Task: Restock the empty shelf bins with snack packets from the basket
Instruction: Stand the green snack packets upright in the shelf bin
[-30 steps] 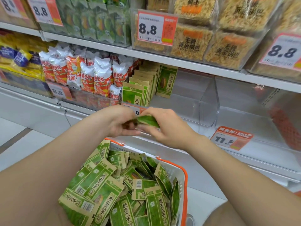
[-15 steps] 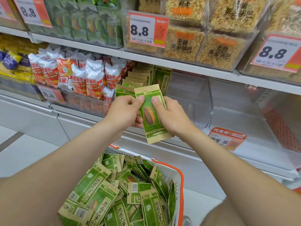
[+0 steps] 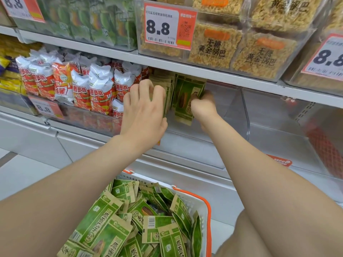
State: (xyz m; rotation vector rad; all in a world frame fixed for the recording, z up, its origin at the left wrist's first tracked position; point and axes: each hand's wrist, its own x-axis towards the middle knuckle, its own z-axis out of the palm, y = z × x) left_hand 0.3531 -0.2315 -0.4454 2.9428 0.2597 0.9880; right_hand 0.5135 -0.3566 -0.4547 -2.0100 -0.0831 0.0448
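Head view shows two hands, both reaching into one see-through bin (image 3: 233,115). One basket (image 3: 207,206) with an orange rim sits below, nearest the camera, heaped with green packets (image 3: 104,225). Well over a dozen show, too tangled for an exact count. In the bin stands one row (image 3: 170,84) of the same packets, upright at its left end. Their number cannot be told, as they overlap.

The left hand (image 3: 143,112) lies against the front of that row, its fingers (image 3: 146,88) fairly straight and slightly spread, with the tips at the top edges. The right hand (image 3: 203,106) grips a single packet (image 3: 183,101) by its right edge. It stands upright just right of the row, printed face outward, apart from the left hand. The right hand is blurred, so which fingers pinch cannot be told.

Left of the bin stand red-and-white bags (image 3: 98,89). Four orange price tags show; the one (image 3: 167,26) above the bin reads 8.8.
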